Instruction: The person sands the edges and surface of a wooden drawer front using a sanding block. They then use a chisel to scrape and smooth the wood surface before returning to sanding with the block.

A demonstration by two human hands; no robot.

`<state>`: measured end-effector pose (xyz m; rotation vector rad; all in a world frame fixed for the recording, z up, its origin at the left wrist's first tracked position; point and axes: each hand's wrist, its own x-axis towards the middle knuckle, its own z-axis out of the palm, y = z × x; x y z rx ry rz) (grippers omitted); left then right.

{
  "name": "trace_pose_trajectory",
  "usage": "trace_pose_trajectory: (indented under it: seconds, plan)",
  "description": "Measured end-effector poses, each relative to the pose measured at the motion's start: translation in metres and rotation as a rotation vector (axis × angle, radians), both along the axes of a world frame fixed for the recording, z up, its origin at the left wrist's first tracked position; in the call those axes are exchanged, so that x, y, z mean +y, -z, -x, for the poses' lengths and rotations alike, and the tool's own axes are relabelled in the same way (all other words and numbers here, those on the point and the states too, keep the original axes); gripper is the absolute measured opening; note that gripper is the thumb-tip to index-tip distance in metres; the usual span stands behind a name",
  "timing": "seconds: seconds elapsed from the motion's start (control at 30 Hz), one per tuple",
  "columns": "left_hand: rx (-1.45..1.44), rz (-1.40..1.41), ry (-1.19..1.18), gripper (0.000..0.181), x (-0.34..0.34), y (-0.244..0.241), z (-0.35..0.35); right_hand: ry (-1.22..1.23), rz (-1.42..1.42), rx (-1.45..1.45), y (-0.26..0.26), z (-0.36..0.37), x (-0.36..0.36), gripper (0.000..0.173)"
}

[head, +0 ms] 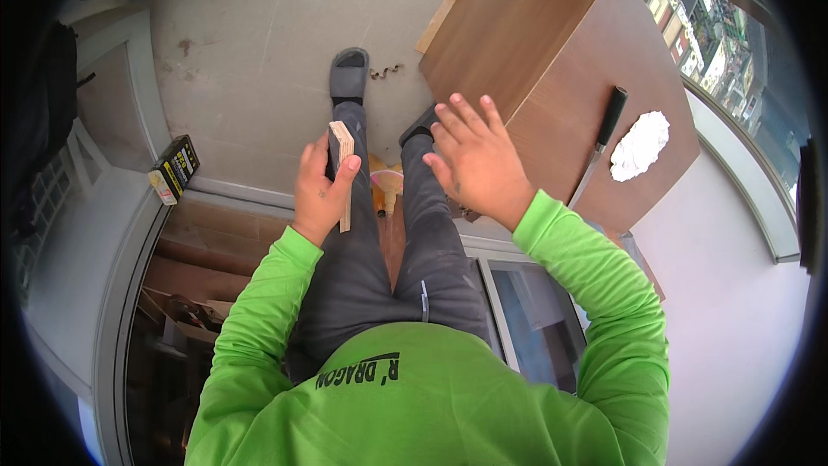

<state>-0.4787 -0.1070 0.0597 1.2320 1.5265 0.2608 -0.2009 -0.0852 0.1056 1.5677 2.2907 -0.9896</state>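
My left hand (328, 188) grips a narrow strip of plywood (346, 175), its layered edge facing up and its length running toward my body. Above my right thigh, my right hand (475, 155) is spread with its back up and holds nothing. To the right of it stands a brown wood-veneer box or cabinet (601, 77). On that surface lie a knife-like tool with a black handle (611, 115) and a crumpled white piece (640, 145), whose material I cannot tell. Between my legs, a pale funnel-shaped object (388, 184) is partly hidden.
A black and yellow box (174, 169) rests on the ledge at the left. A curled shaving (387, 71) lies on the tiled floor (259, 45) near my slipper (350, 74). Sliding-door frames run beside me, and a curved window (718, 32) is at the upper right.
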Motion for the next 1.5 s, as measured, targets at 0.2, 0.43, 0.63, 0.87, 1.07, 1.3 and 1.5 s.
trace_pose_trajectory:
  seconds: [0.2,0.43,0.63,0.87,1.07,1.3,1.5]
  plan:
    - [0.008,-0.017,0.055,0.068,0.007,-0.004,-0.008,-0.427,0.05,-0.222,-0.009,-0.045,-0.037,0.067]
    - [-0.011,-0.101,0.121,0.071,0.013,-0.016,-0.019,0.163,0.765,0.314,-0.039,-0.004,-0.139,0.037]
    - [0.007,-0.078,0.169,0.071,0.025,-0.033,-0.033,0.551,0.899,0.084,-0.01,-0.08,-0.273,0.047]
    - [0.063,-0.073,0.313,0.068,0.027,-0.042,-0.056,0.498,0.875,-0.424,-0.056,-0.072,-0.411,0.051]
    - [0.155,-0.081,0.322,0.05,0.025,-0.063,-0.044,0.596,0.811,0.064,-0.025,-0.004,-0.556,0.038]
    - [0.528,-0.133,0.477,0.06,0.043,-0.115,0.01,1.958,1.36,0.334,-0.059,-0.016,-0.475,0.043]
    - [0.699,-0.234,0.596,0.07,0.056,-0.191,0.018,1.936,0.508,0.668,0.045,0.101,-0.543,0.079]
